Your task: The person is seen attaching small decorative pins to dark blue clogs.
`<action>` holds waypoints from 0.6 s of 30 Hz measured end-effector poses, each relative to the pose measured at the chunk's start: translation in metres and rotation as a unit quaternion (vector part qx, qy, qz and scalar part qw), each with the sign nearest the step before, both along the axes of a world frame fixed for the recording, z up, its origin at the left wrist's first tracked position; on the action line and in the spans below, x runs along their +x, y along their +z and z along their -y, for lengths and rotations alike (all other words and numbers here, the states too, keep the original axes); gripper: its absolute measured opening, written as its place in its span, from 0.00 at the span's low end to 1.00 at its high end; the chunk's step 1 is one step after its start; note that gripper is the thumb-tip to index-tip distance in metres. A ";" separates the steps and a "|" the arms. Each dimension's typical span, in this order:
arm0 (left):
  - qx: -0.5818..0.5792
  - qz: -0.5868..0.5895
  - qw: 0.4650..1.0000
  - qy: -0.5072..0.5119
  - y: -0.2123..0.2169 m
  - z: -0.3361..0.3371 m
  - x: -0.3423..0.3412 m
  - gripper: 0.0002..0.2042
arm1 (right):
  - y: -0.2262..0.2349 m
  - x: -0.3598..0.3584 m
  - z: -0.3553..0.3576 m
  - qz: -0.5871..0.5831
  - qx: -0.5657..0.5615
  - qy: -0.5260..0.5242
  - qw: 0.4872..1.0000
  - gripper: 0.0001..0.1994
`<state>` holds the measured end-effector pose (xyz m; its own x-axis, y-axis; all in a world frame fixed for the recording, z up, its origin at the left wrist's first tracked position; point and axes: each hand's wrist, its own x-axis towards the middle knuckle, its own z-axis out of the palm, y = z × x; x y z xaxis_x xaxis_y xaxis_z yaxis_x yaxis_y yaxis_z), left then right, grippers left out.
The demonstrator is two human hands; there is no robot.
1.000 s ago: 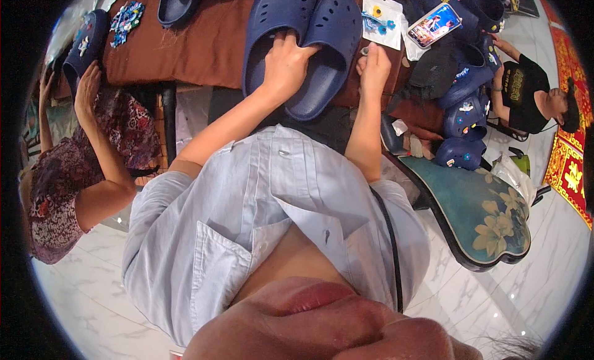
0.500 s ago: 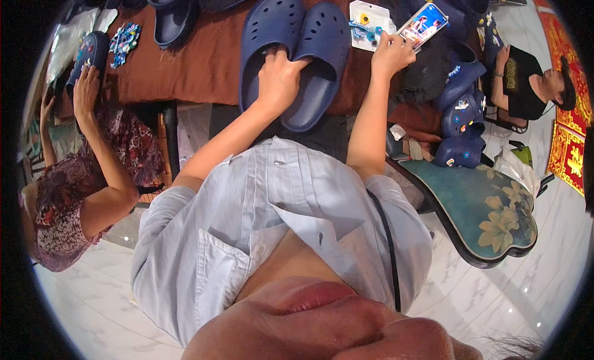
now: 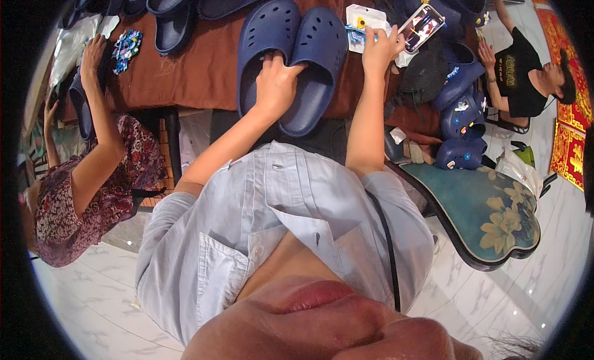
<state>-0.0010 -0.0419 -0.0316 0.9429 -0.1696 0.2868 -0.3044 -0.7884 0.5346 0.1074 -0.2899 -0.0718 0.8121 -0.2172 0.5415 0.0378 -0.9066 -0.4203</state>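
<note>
A pair of navy clogs (image 3: 322, 63) with round vent holes lies side by side at the table's front edge. My left hand (image 3: 276, 86) pinches their adjoining sides, its fingers inside the left clog and its thumb over into the right one. To the right, my right hand (image 3: 379, 52) is over a white packet (image 3: 367, 17) of small charms, one yellow and dark, others blue. Its fingers look spread, and I see nothing held in them. Beside them, a phone (image 3: 422, 27) with a lit screen leans at an angle, close to my right fingertips.
A brown cloth (image 3: 185, 81) covers the table, with more navy clogs (image 3: 173, 32) along the back. Charm-decorated clogs (image 3: 464, 115) stack at the right beside a black cap-like item (image 3: 422, 75). At left, a co-worker's hand (image 3: 93, 54) is near blue charms (image 3: 127, 51). A green flowered cushioned seat (image 3: 489, 218) stands right.
My right hand has shifted left from the phone's edge to the packet, and the phone's picture has changed. My left hand keeps its hold. The left co-worker's hand rose and their clog moved lower.
</note>
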 end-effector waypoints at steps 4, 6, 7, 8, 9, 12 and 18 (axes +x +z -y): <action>0.004 -0.008 1.000 -0.002 0.002 0.000 0.000 0.18 | -0.013 -0.017 0.004 -0.010 -0.005 -0.003 1.000 0.12; 0.008 0.013 1.000 0.000 0.002 -0.001 0.000 0.19 | -0.013 -0.027 0.007 -0.014 -0.004 -0.008 1.000 0.11; 0.008 0.013 1.000 -0.001 0.003 0.000 0.000 0.19 | -0.013 -0.031 0.007 -0.018 -0.003 -0.011 1.000 0.10; 0.007 0.012 1.000 -0.001 0.004 0.000 0.001 0.19 | -0.012 -0.034 0.009 -0.017 -0.004 -0.012 1.000 0.10; 0.007 0.010 1.000 0.001 0.005 -0.001 0.000 0.19 | -0.012 -0.037 0.010 -0.010 0.010 -0.008 1.000 0.09; 0.005 0.007 1.000 0.000 0.002 -0.002 0.000 0.19 | -0.014 -0.044 0.008 -0.003 0.020 -0.002 1.000 0.09; 0.002 0.001 1.000 -0.003 0.005 -0.001 0.000 0.18 | -0.018 -0.050 0.006 -0.027 -0.002 -0.007 1.000 0.08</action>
<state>-0.0010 -0.0410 -0.0271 0.9411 -0.1774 0.2878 -0.3109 -0.7887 0.5304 0.0576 -0.2964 -0.0897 0.8373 -0.2258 0.4979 0.0030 -0.9088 -0.4173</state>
